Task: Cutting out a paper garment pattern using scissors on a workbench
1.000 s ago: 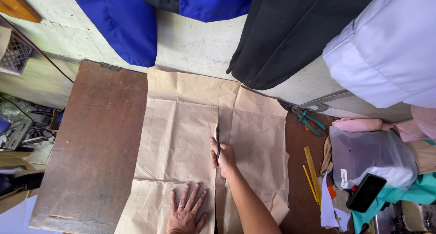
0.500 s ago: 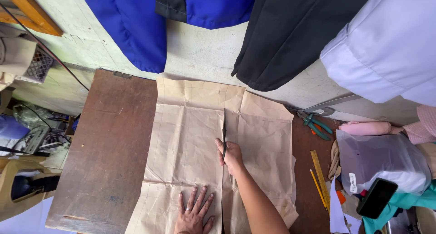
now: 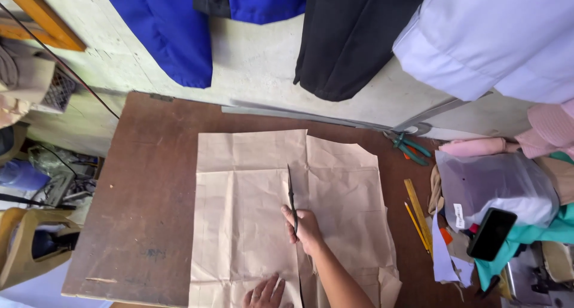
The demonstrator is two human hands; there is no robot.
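Observation:
A large sheet of creased brown paper (image 3: 251, 200) lies flat on a brown wooden table (image 3: 149, 188). My right hand (image 3: 305, 227) grips black scissors (image 3: 291, 194) whose blades point away from me along a cut line running up the middle of the paper. My left hand (image 3: 266, 295) rests flat on the paper at the near edge, fingers spread, just left of the cut.
Green-handled scissors (image 3: 409, 148), a yellow ruler (image 3: 417, 203) and a pencil (image 3: 414, 224) lie to the right. A clear bag (image 3: 496, 185), a black phone (image 3: 491, 233) and fabric pile up at far right. Blue, black and white garments hang on the wall.
The view has shifted so the table and paper sit further right and lower. My right hand with the scissors has stayed on the cut line; my left hand has slid nearer the bottom edge.

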